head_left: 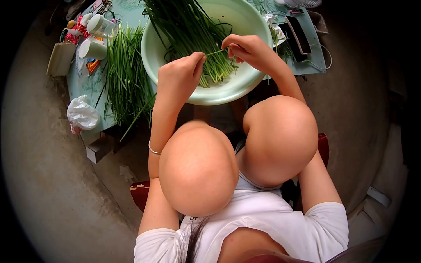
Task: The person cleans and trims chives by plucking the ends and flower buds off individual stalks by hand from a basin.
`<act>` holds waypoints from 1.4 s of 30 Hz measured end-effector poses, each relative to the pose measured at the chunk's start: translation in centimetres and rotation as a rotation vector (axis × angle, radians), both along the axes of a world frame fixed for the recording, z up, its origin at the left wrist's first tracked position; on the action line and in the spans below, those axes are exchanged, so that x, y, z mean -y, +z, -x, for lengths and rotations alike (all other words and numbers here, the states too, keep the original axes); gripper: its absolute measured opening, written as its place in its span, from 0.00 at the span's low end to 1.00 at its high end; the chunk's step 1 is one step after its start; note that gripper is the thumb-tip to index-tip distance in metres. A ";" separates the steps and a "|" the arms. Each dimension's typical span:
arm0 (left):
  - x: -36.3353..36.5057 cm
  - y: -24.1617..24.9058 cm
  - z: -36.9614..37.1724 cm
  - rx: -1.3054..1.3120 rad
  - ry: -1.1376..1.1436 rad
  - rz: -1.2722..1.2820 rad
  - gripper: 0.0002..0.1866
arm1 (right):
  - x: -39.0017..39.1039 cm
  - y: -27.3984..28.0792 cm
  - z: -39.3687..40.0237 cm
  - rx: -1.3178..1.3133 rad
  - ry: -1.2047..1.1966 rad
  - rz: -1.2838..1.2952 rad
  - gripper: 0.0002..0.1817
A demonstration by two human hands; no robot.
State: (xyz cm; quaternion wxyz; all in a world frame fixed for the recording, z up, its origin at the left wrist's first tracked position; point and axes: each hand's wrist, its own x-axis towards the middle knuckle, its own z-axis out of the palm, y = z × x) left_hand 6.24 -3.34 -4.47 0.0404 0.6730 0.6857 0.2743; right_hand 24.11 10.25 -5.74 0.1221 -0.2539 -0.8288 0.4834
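A pale green basin [210, 97] holds a thick bundle of green stalks [188, 33], their paler ends toward me. Over its near left rim is my left hand [180, 75], thumb and fingers pinched on one end of a thin green stalk [215, 53]. My right hand [247, 49], above the basin's right part, is closed on the other end with its fingers curled. The stalk stretches between both hands, above the bundle. Left of the basin, a second pile of long green stalks [127, 76] hangs over the table's near edge.
On the green table [107, 120] stand white cups [93, 48] and a crumpled white plastic bag [83, 113] at the left. A phone [298, 35] with a white cable lies at the right. My knees are below the basin.
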 end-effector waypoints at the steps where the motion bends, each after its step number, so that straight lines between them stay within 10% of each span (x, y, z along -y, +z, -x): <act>1: -0.1 0.0 -0.1 0.001 -0.004 0.000 0.05 | -0.1 0.2 0.1 0.053 -0.009 0.011 0.11; 27: 0.0 0.1 0.0 0.026 -0.060 -0.035 0.06 | -0.8 -2.4 0.0 -0.182 -0.213 0.432 0.13; 42: -0.2 0.9 1.2 0.133 0.086 0.043 0.05 | -3.1 -1.3 -3.2 -0.800 -0.381 1.012 0.10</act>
